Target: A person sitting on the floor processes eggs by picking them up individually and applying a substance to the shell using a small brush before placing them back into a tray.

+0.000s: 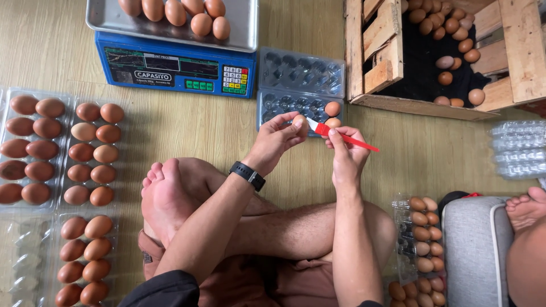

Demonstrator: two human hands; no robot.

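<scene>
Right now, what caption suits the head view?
Left hand holds an egg while right hand brushes it with a red-handled brush.

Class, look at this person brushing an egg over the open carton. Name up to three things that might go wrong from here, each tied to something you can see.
1. The left hand pinches the egg by its fingertips only; it might slip and crack on the two eggs in the clear carton below.
2. The red brush in the right hand could press too hard on the shell.
3. The eggs on the scale tray lie loose and might roll.
</scene>
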